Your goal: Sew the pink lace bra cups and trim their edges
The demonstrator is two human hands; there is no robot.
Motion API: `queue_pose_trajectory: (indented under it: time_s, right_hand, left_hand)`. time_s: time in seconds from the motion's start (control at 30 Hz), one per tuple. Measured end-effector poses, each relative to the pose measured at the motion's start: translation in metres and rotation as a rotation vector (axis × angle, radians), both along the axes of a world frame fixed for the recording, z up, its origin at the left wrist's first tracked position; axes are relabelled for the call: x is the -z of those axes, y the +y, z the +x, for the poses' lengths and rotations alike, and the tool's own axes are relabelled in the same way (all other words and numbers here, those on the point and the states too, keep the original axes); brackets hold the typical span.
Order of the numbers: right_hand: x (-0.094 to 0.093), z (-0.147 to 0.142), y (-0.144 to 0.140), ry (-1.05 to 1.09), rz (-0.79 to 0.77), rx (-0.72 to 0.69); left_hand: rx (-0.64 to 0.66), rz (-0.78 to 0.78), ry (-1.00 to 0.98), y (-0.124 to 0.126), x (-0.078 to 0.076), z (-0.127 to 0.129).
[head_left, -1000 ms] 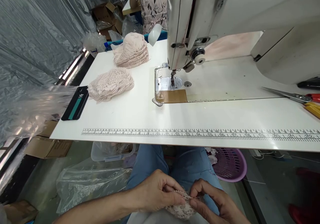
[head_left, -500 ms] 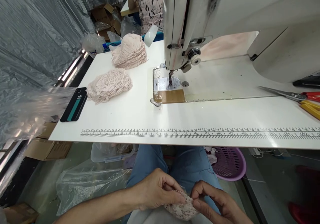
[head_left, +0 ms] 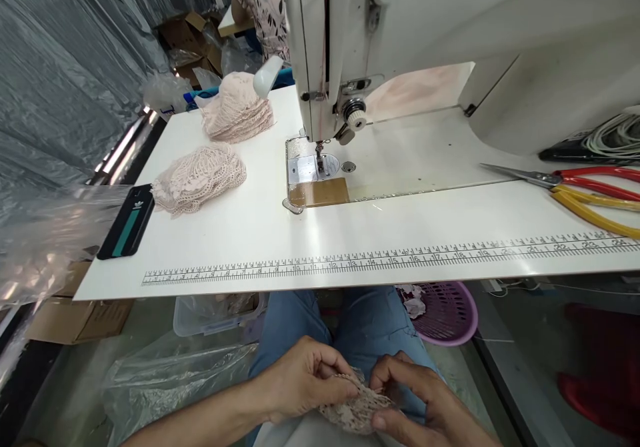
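Lace piece (head_left: 356, 410): small pinkish-beige lace cup bunched in my lap, below the table edge; its long axis runs left to right between my hands, and I cannot tell which end is which.
Left hand (head_left: 300, 380): my fingers (head_left: 334, 388) are curled and pinching the left edge of the lace piece.
Right hand (head_left: 425, 404): my thumb presses the lace piece from the right, fingers bent around its far edge.
Table (head_left: 280, 234): white sewing table just above my knees in blue jeans.
Ruler strip (head_left: 380, 258): printed along the near table edge, numbers climbing left to right, readable up to about 24.
Sewing machine (head_left: 400, 47): white, at the table's far side, needle pointing down at the metal plate.
Lace stacks: one pile (head_left: 200, 179) near the left edge, another (head_left: 237, 107) behind it.
Phone (head_left: 125, 222): dark case with a teal stripe and a trefoil logo, on the table's left rim.
Scissors (head_left: 565, 180): red and yellow handles at right, blades pointing left.
Basket (head_left: 443, 314): purple, under the table.
Other person (head_left: 260, 4): a floral-print top shows beyond the table.
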State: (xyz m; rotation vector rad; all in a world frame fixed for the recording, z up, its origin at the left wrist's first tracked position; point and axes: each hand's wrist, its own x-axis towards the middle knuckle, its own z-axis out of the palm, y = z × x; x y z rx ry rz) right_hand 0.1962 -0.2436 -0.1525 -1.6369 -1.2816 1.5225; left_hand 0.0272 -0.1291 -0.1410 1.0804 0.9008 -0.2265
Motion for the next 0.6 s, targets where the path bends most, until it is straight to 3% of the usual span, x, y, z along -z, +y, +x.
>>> queue_pose_trajectory:
  time_s: [0.4,0.6]
  right_hand:
    - [0.004,0.018,0.002,0.163,-0.016,0.046]
    - [0.001,0.027,-0.005,0.114,0.026,0.039]
  left_hand:
    - [-0.021,-0.055,-0.092,0.006,-0.001,0.008]
    - [-0.012,-0.097,-0.192,0.01,0.005,0.01]
